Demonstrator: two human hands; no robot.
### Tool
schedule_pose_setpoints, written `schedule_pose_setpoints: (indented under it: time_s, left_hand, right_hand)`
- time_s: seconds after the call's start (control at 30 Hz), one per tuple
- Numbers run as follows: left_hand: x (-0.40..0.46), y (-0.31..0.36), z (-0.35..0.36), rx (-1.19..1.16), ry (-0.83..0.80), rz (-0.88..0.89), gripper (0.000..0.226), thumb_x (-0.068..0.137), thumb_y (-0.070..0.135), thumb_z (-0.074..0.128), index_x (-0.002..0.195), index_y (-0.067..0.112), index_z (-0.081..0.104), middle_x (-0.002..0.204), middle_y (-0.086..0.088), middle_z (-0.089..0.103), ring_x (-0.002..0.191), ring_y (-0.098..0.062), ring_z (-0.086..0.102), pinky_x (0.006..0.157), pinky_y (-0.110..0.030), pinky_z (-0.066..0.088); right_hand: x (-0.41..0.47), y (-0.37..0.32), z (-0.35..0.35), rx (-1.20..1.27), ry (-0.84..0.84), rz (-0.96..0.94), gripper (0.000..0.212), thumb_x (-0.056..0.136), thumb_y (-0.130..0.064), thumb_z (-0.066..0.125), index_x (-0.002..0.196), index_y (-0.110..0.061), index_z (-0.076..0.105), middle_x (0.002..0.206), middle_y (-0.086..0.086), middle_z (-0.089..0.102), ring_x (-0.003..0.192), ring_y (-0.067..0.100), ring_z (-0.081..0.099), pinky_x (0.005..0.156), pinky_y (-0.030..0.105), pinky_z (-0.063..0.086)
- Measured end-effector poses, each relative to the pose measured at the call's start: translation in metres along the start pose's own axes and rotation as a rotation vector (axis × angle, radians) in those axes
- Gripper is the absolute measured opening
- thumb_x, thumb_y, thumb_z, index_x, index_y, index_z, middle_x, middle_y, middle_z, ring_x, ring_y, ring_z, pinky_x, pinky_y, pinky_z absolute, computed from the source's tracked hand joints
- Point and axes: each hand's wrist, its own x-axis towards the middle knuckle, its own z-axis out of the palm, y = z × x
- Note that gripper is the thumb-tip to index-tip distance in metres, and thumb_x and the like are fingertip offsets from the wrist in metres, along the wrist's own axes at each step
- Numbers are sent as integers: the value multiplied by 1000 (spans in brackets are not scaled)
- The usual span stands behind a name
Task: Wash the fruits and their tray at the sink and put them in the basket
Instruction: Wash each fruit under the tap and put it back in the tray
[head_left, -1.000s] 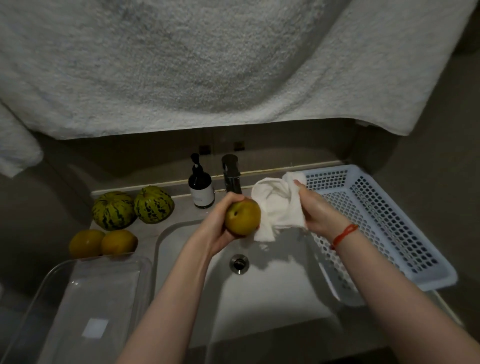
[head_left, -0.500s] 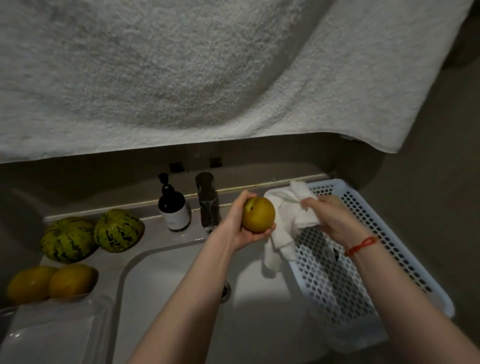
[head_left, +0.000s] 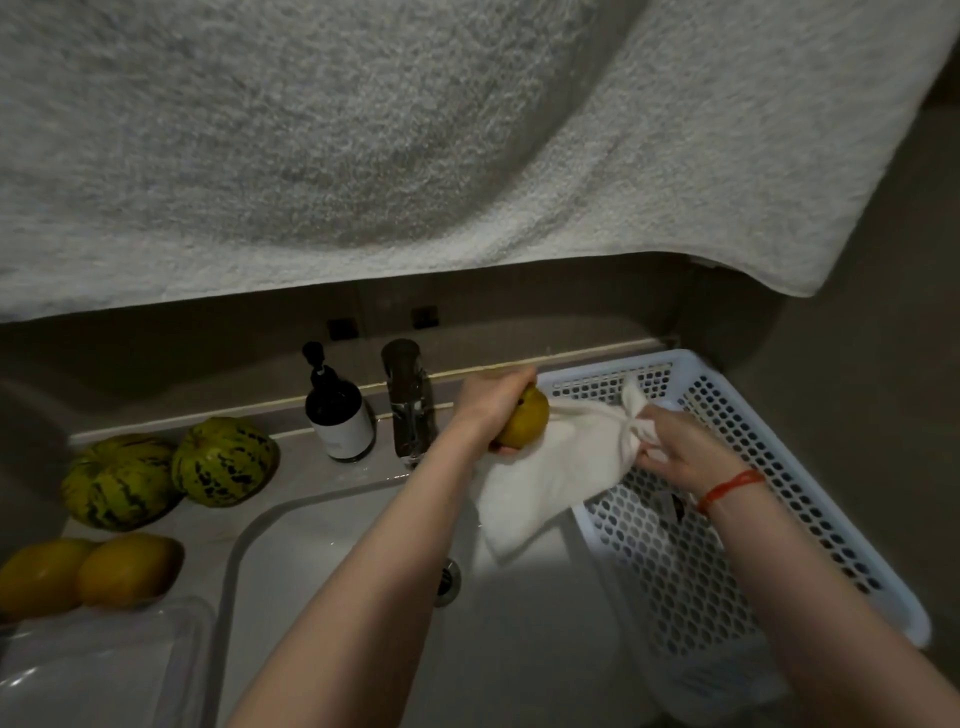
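Note:
My left hand (head_left: 493, 400) grips a yellow-brown pear (head_left: 524, 423) above the sink's right rim, beside the basket's near corner. My right hand (head_left: 680, 449) holds a white cloth (head_left: 550, 478) that hangs down against the pear. The white perforated basket (head_left: 810, 493) stands to the right of the white sink (head_left: 519, 649). On the left counter lie two striped green melons (head_left: 171, 470) and two yellow fruits (head_left: 88, 571). A clear plastic tray (head_left: 98, 670) sits at the lower left.
A dark soap bottle (head_left: 337, 415) and the tap (head_left: 408, 400) stand behind the sink. A large white towel (head_left: 415, 145) hangs overhead across the top of the view. The drain (head_left: 447, 574) shows beside my left forearm.
Both hands moved right and back toward the basket with the pear and cloth. The cloth now hangs open below my right hand. The view shifted.

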Motion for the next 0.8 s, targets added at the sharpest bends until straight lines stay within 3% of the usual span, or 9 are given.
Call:
schedule_pose_setpoints:
  time_s: [0.07,0.17,0.27,0.37,0.53,0.6,0.7,0.8]
  left_hand:
    - [9,-5,12,127,32,-6,58,81,54,60,119,10,54,118,-15,56,103,-33,58,90,-43,52]
    - [14,-12,22,75,48,-48,63,82,54,60,127,11,51,127,-15,54,109,-34,55,86,-42,54]
    - [12,-18,22,-85,36,-61,53,84,49,60,127,21,51,128,-11,51,109,-33,53,76,-42,57]
    - [6,-25,22,-165,45,-27,43,85,44,60,122,23,55,126,-10,52,106,-30,52,85,-43,54]
    - [-17,-32,18,-153,43,73,49,88,42,59,130,22,47,131,-8,48,112,-27,50,97,-42,46]
    - [-30,-30,13,-164,38,97,47,88,41,59,129,20,48,131,-8,48,113,-27,50,99,-42,44]
    - [-59,-25,0,-363,-67,4,45,89,43,58,126,20,50,131,-11,49,115,-30,51,97,-45,47]
    - [-88,-24,-22,-645,-257,-97,39,91,42,54,124,22,51,128,-11,52,115,-30,52,93,-43,46]
  right_hand:
    - [16,12,-15,-251,136,15,31,96,-17,48,123,-1,51,98,12,61,86,23,60,77,32,51]
    - [32,25,-27,-616,270,-83,47,92,-19,55,131,6,45,117,19,59,96,33,60,83,34,48]
    - [38,37,-24,-726,280,-142,47,89,-19,59,128,5,50,127,22,57,111,35,57,89,33,45]
    - [38,46,-18,-907,296,-195,49,88,-24,61,127,3,48,126,23,55,113,36,55,93,38,44]
    - [17,38,-7,-1261,447,-244,67,89,-33,54,143,-4,26,138,22,43,124,41,44,104,50,34]
    - [-2,26,11,-1250,484,-441,58,92,-25,51,142,-7,28,139,23,41,125,42,40,105,53,32]
    - [-40,18,44,-989,275,-729,41,97,-24,44,136,-10,43,135,15,49,122,32,47,99,38,38]
    - [-83,31,69,-883,-124,-647,28,96,-41,40,121,-33,52,118,-2,57,104,15,55,84,29,45]
